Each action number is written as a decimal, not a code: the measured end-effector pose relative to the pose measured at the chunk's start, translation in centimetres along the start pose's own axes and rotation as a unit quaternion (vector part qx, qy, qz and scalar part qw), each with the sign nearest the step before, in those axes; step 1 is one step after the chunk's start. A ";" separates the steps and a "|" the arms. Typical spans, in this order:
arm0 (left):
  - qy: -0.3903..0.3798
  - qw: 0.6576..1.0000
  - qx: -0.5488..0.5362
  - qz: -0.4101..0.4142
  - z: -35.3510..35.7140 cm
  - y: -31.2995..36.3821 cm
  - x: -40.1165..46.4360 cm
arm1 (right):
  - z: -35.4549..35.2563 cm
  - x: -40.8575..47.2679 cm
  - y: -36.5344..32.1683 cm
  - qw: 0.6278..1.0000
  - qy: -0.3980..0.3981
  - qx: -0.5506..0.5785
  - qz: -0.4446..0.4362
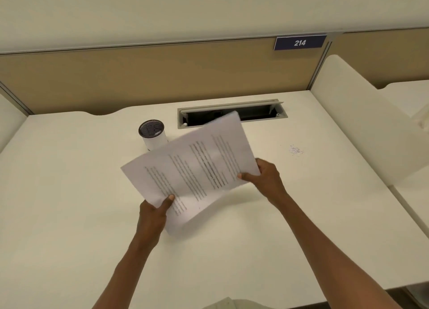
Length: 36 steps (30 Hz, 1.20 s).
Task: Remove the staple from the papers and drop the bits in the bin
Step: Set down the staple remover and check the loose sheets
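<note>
Both hands up over cream desk (69, 192), gripping white printed paper sheets (192, 169). Left hand (154, 212) pinches near corner, thumb on top. Right hand (264, 177) pinches right edge. Papers tilted, blurry, staple not visible. Small white cylindrical bin with dark mesh top (152, 134) just behind papers.

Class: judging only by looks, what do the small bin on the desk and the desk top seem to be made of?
Small bin: white smooth wall, probably plastic or coated metal; the dark inside shows a fine mesh pattern, likely perforated metal. Desk top: cream, matt, even surface with no grain, apparently laminate board.
</note>
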<state>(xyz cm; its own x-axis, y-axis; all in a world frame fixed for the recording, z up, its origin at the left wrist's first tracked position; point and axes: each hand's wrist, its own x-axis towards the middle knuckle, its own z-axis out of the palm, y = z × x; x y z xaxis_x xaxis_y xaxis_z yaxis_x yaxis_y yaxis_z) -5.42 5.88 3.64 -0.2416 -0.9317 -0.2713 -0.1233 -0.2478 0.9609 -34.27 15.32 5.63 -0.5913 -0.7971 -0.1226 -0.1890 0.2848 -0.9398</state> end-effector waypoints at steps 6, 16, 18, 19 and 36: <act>0.056 0.981 -0.130 -0.130 -0.9 -0.9 0.5 | 2.4 2.4 -1.4 0.993 -0.001 0.068 0.094; 0.124 0.914 -0.276 -0.269 2.7 -0.5 1.2 | 8.0 -2.9 -1.2 0.945 -0.170 0.180 0.214; 0.130 0.913 -0.277 -0.270 3.6 -0.2 1.3 | 8.8 -3.9 -1.7 0.943 -0.189 0.171 0.212; 0.132 0.914 -0.275 -0.268 4.0 -0.2 1.3 | 9.2 -4.4 -1.9 0.944 -0.198 0.163 0.207; 0.032 0.886 -0.397 -0.236 8.0 1.6 -0.5 | 8.0 -1.2 -2.8 0.969 -0.120 0.079 0.202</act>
<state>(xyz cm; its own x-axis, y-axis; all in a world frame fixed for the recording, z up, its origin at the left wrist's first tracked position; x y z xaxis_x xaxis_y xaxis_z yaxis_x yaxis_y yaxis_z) -13.22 8.09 4.83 -0.2856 -0.6812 -0.6741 0.5257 -0.6995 0.4841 -26.76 11.27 5.84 -0.3890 -0.7438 -0.5435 0.1527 0.5297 -0.8343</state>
